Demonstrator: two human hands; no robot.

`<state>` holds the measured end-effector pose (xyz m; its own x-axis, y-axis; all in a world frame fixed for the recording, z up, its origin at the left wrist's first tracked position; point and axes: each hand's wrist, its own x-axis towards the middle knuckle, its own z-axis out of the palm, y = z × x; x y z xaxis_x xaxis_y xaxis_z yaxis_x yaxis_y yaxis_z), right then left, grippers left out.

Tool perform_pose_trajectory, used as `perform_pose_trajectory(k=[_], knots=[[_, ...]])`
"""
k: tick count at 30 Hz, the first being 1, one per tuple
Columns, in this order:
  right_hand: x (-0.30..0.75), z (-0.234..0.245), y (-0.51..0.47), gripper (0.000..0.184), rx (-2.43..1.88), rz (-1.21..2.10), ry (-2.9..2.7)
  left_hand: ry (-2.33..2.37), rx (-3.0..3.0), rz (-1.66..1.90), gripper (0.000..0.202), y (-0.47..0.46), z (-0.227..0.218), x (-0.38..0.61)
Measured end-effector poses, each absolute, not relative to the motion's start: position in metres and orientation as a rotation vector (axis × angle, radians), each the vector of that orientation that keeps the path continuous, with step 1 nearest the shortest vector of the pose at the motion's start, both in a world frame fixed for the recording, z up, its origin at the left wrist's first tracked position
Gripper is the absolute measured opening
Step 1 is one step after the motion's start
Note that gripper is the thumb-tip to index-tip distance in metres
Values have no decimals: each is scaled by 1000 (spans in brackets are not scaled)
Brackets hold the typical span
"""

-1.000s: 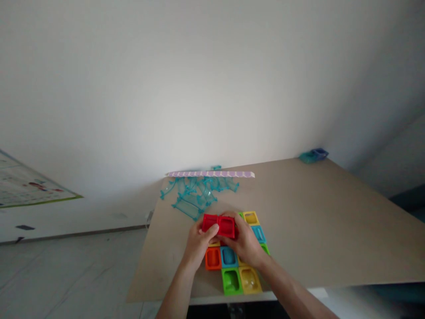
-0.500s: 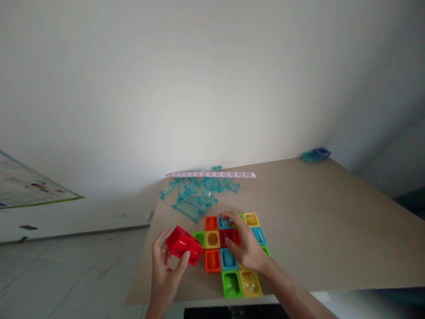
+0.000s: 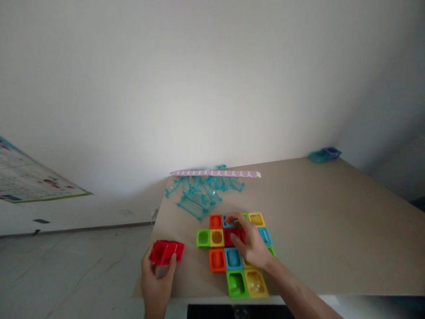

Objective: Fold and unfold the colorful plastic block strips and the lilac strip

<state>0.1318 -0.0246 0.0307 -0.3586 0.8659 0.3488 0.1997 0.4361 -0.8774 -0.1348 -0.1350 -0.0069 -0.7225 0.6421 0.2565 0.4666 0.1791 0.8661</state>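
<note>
My left hand (image 3: 157, 281) grips a red plastic block (image 3: 166, 251) with open hollows, off the left side of a group of coloured blocks. Thumb and fingers press on opposite sides of it. Curved over the middle of the group is my right hand (image 3: 250, 243), its thumb and fingers apart. Beneath those fingers lie red hollow blocks (image 3: 229, 237), partly hidden; whether the fingertips touch them I cannot tell. Around them sit an orange block (image 3: 217, 260), a blue block (image 3: 234, 258), a yellow block (image 3: 256, 282) and a green block (image 3: 237, 283), among several others.
Several clear turquoise plastic pieces (image 3: 195, 204) lie loosely behind the blocks. A purple patterned strip (image 3: 215, 173) runs along the wall edge of the table (image 3: 315, 230). Blue and teal items (image 3: 324, 154) sit in the far right corner. A poster (image 3: 36, 177) hangs at left.
My left hand has moved left and slightly down with the red block, turning it so its hollows show. My right hand keeps nearly the same place over the blocks. The view has shifted slightly.
</note>
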Motion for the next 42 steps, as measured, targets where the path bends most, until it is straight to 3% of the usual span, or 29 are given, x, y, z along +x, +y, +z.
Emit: perform_pose_trajectory(k=[8, 12, 16, 20, 25, 36, 42], knots=[[132, 24, -22, 65, -857, 991, -1766, 2367, 1331, 1405, 70, -120, -21, -135], [131, 21, -23, 67, -853, 1008, -1755, 2552, 1596, 1559, 74, -127, -9, -128], [131, 22, -23, 67, -857, 1026, -1752, 2224, 2124, 1854, 36, -141, 5, -109], [130, 22, -22, 66, -865, 1028, -1749, 1695, 2381, 1364, 23, -146, 10, -83], [130, 20, -22, 65, -874, 1028, -1745, 1614, 2331, 1143, 20, -140, -4, -66], [129, 25, -24, 55, -857, 1035, -1706, 1583, 2249, 1196, 27, -135, -22, -66], [158, 35, -25, 34, -1035, 690, -1715, 1558, 2304, 1180, 37, -138, -12, -73]])
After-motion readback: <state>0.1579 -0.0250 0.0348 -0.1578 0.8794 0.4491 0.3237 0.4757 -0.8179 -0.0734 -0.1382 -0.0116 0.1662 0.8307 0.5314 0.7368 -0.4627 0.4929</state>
